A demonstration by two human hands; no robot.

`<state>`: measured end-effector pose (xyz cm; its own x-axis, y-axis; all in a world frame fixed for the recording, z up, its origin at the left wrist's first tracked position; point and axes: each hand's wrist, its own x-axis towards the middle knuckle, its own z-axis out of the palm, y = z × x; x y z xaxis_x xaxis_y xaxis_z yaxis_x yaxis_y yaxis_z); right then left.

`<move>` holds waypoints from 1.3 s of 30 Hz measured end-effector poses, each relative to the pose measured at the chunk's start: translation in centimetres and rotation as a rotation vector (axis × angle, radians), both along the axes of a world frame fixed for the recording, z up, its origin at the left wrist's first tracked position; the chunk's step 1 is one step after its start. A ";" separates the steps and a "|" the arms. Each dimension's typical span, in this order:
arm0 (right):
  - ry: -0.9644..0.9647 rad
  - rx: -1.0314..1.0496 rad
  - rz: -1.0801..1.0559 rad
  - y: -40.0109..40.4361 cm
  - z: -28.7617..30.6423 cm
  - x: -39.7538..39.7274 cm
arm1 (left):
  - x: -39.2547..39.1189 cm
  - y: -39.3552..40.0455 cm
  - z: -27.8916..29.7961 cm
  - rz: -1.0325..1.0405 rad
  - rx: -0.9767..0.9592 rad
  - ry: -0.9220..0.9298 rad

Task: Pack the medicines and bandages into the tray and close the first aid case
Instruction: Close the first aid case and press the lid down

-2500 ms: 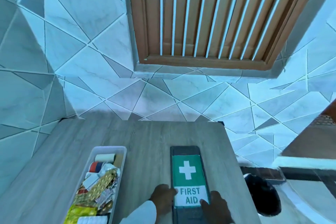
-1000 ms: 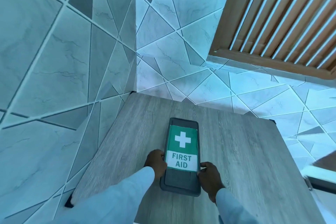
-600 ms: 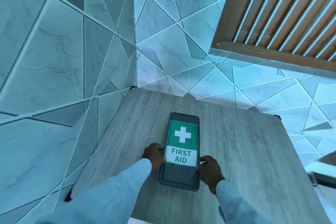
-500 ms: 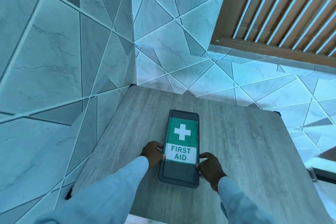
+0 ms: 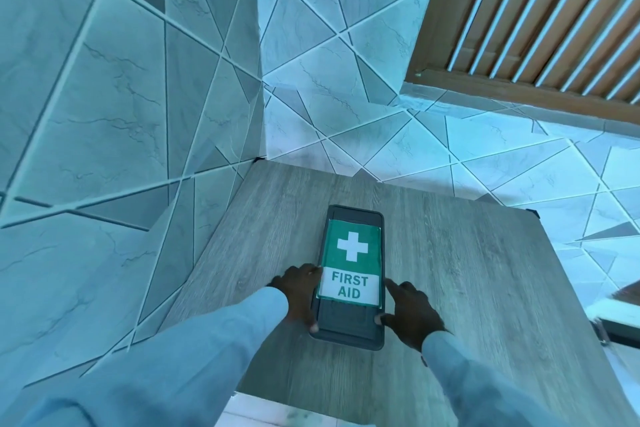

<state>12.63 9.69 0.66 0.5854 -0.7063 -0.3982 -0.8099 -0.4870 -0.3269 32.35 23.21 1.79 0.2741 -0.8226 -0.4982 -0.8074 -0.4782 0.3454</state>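
Observation:
The first aid case lies flat on the wooden table, its dark grey lid on and its long side pointing away from me. A green label with a white cross and the words FIRST AID covers most of the lid. My left hand grips the case's left edge, thumb at the near corner. My right hand is against the right edge, its index finger stretched along the side and its thumb on the lid. Tray, medicines and bandages are hidden.
The table stands in a corner, with a tiled wall close on the left and another behind it. A brown slatted wooden panel sits high at the right. The table's near edge runs just under my sleeves.
The open tray of medicines seen beside the lid earlier is out of sight under the lid. My view has swung left. My right index finger has straightened along the case's edge.

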 end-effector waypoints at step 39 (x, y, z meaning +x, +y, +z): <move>0.136 -0.166 0.294 -7.1 2.4 8.0 | 4.5 -11.0 2.2 -0.187 0.025 -0.266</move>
<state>20.63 2.54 3.05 0.7226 -0.5768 -0.3809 -0.6578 -0.7431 -0.1226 36.83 12.19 4.01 0.2425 -0.8593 -0.4503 -0.9424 -0.3189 0.1009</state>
